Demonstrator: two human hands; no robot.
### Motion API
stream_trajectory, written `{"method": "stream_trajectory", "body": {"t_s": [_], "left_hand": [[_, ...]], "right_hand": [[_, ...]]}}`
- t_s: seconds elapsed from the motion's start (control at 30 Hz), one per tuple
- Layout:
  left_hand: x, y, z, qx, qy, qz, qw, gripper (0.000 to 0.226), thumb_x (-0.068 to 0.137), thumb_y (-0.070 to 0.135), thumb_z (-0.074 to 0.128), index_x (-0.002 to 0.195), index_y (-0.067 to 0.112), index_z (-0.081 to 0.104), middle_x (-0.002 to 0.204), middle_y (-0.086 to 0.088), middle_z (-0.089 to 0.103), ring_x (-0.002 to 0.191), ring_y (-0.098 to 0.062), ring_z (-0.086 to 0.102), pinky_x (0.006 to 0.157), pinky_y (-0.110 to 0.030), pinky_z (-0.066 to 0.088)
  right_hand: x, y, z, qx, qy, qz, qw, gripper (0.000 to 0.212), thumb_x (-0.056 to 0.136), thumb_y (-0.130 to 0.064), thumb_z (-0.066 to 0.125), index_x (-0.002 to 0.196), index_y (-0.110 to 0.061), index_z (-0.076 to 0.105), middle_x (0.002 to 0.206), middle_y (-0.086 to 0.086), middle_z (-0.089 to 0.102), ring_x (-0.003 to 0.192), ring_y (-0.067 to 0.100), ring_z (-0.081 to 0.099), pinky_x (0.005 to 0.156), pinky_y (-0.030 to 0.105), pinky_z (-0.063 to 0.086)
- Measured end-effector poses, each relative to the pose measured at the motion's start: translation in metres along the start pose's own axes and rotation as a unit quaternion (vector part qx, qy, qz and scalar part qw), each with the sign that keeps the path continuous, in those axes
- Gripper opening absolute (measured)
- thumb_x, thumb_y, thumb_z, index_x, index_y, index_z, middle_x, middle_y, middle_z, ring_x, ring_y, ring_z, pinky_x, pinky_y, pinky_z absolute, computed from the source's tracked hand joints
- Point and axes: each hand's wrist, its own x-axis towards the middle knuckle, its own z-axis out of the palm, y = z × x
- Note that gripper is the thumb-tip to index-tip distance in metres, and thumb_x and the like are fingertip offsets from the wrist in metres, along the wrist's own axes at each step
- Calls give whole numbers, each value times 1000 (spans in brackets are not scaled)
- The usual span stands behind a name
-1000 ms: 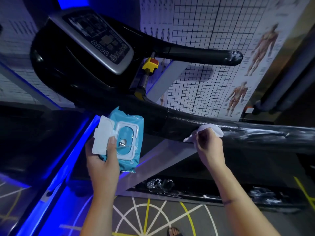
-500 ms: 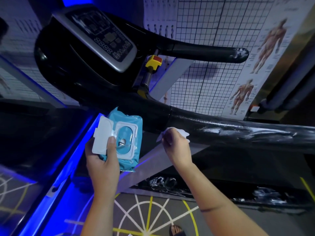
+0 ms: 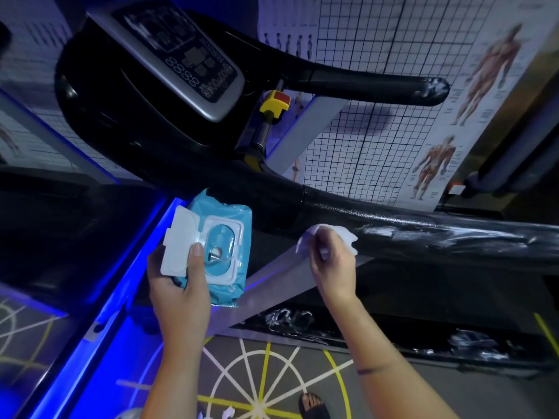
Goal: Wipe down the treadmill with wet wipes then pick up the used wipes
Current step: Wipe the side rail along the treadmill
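Our left hand holds the light-blue soft plastic pack of wet wipes from below. The thumb is pressed on the frame of the opening, and the other fingers are mostly hidden behind the pack. Its white plastic flip lid stands open to the left, past the edge of the pack. Our right hand pinches a crumpled white wet wipe with curled fingers and presses it on the near black glossy handrail of the treadmill, just right of the joint where this handrail meets the black console body. To the right of the wipe the handrail runs free to the frame edge and shows wet streaks along its length. Between our two hands is a gap, and behind it a grey slanted upright post passes down. Under the handrail is open dark room down to the black side rail of the deck, which carries white smears. The far black handrail ends free in a rounded tip, well apart from the near one. Between them stands a yellow safety button with a red top. The grey control panel is above the pack. Behind hang a white grid chart and a muscle anatomy poster. On the left a blue light strip runs along an edge. Below is the grey floor with white and yellow lines and a foot in a dark sandal.
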Motion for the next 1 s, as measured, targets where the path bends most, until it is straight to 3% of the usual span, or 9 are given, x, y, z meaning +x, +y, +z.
{"method": "stream_trajectory", "body": {"t_s": [0.13,0.33,0.47,0.6,0.67,0.83,1.0], "left_hand": [[-4,-5,5,2,-3,-6,1000,62,87,49,69,142,28,54,127,10,69,115,-6,70,70,-19,61],[-7,-8,12,0,-8,-7,1000,64,85,53,68,142,28,54,131,4,69,116,-13,71,70,-22,62],[-8,-9,14,0,-13,-6,1000,63,86,54,69,142,29,54,129,6,70,115,-13,71,70,-24,62],[-10,-10,9,-12,-20,5,1000,60,86,51,68,140,27,57,125,9,71,112,-8,72,67,-18,60],[-10,-11,5,-21,-23,6,1000,58,87,50,68,139,27,58,123,10,71,111,-4,71,67,-16,59],[-8,-16,-5,-21,-21,-2,1000,61,88,55,67,141,28,58,127,5,72,114,-13,72,72,-24,61],[-5,-2,4,-71,-21,-4,997,51,97,46,66,144,29,58,124,13,71,114,-8,71,79,-21,60]], "right_hand": [[11,2,-27,59,22,-11,998,15,98,-6,57,87,-16,57,78,-8,60,73,14,60,68,35,51],[11,9,-44,16,51,47,997,18,101,-23,61,92,-35,50,80,-19,59,73,-3,59,68,7,40],[13,24,-57,-14,111,62,992,17,97,-20,65,90,-23,50,73,-10,54,61,6,48,60,15,35],[17,35,-77,-8,142,127,982,13,98,-23,63,102,-12,59,79,-4,59,69,16,55,65,18,35],[19,35,-85,-11,152,141,978,16,100,-25,61,105,-11,59,83,-4,60,73,16,54,66,19,33],[17,25,-91,-2,117,181,976,14,102,-31,55,102,-17,53,90,0,63,81,20,59,71,28,39],[-8,0,-90,-6,131,144,981,15,100,-22,59,100,-9,54,106,9,50,83,9,48,71,11,37]]}}
